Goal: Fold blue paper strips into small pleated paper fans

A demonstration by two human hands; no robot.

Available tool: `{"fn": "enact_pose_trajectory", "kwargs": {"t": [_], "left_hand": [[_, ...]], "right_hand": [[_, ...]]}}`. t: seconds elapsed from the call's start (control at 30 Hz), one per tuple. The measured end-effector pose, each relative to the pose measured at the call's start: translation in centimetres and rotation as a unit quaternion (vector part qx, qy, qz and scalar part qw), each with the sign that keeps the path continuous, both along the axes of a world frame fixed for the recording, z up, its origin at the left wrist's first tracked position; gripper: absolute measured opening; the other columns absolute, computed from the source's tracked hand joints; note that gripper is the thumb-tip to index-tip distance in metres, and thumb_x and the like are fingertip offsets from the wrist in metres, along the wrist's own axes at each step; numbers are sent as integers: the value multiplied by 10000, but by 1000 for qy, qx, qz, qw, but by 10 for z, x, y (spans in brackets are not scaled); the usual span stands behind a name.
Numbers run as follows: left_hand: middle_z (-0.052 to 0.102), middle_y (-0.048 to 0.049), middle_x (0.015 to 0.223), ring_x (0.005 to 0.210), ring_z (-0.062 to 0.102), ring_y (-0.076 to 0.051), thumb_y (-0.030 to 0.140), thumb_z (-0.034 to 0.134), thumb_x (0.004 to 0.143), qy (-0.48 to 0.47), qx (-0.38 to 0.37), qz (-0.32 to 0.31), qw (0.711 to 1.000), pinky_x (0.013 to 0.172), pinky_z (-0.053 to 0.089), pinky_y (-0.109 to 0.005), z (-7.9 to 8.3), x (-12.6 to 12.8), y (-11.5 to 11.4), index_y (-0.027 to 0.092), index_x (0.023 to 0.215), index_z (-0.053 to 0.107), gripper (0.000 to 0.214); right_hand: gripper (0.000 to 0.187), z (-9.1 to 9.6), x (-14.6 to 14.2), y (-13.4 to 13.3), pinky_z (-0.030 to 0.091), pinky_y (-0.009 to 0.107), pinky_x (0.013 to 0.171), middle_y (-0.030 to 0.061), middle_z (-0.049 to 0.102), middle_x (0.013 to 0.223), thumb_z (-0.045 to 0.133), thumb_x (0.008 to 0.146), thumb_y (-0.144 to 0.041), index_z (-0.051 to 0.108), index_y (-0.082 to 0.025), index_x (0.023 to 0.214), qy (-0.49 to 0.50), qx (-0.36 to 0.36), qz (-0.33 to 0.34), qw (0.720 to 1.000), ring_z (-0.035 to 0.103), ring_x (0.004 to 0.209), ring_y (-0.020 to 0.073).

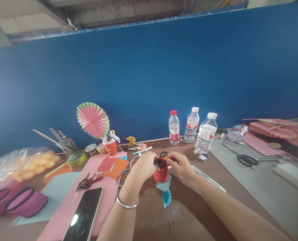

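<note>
A red, rounded spool (161, 176) with a dark hollow in its top, which looks like a thread spool, stands upright in front of me. My left hand (146, 164) is closed on its left side, thumb near the rim. At its right side, the fingers of my right hand (180, 164) are pinched together; whatever they hold is too small to make out. Just behind the spool lies a black ring-shaped handle (163, 154), partly hidden. Under and before the spool are a light blue paper piece (164, 185) and a small pleated blue paper fan (167, 198).
Three water bottles (174, 129) stand at the back right, near black scissors (246, 160). A phone (85, 214) lies left on pink paper (56, 221). A red cup (110, 147) stands beneath a round pink-green paper fan (93, 120). A blue partition (138, 73) rises behind.
</note>
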State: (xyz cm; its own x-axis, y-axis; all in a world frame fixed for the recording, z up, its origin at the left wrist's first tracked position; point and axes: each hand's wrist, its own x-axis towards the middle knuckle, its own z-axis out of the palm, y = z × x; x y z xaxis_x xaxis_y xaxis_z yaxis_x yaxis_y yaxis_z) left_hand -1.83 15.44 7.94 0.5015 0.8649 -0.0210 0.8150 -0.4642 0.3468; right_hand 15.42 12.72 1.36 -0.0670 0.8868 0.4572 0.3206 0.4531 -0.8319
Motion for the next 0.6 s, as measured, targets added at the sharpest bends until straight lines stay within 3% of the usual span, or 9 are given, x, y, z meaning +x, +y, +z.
{"fn": "enact_pose_trajectory", "kwargs": {"t": [0.47,0.6], "left_hand": [[601,-11,765,656,537,-144,212,581,603,-22,-2,-16,1000,560,350,-231,-1,0,0,186,800,586,199],[595,-21,755,657,540,-156,219,580,597,-22,4,-13,1000,562,349,-241,-1,-1,0,177,798,589,206]], "right_hand": [[113,-13,1,3,327,221,538,-18,486,603,513,749,-179,526,-170,637,-51,12,48,997,406,561,104],[100,-18,3,4,369,237,595,0,510,725,521,769,-270,531,-181,815,13,4,87,996,449,643,121]]}}
